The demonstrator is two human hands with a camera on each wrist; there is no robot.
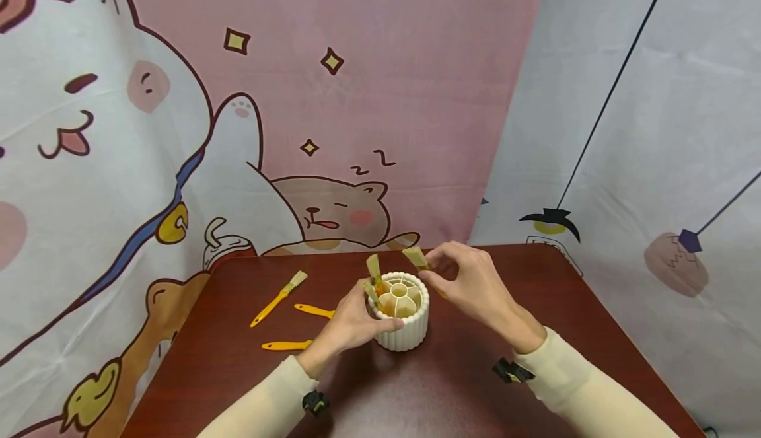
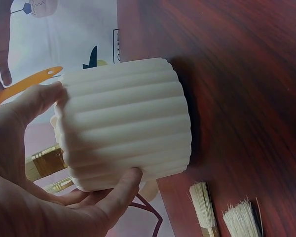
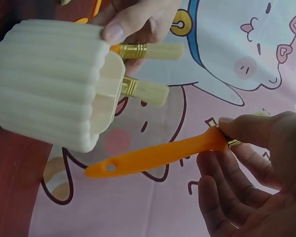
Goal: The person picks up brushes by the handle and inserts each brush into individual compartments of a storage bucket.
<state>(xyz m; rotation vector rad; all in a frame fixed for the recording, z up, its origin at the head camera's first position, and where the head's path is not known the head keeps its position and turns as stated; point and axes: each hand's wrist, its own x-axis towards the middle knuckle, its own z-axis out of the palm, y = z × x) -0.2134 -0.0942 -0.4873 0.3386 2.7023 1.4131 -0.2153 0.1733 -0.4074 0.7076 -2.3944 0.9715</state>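
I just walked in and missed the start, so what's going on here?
A person's left hand grips the white ribbed holder on the table. Two brushes stand in it, bristles up. The right hand pinches another brush between its fingers, handle downward, not yet in a compartment. Three more brushes lie on the table, off to the left.

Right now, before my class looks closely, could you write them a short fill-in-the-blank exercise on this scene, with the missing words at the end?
1. The ____ hand holds a brush clear of the holder.
2. The other hand grips that holder, in which ____ brushes stand.
3. Lying on the table are ____ more brushes.
4. Altogether, ____ brushes are in view.

Missing words: right; two; three; six.
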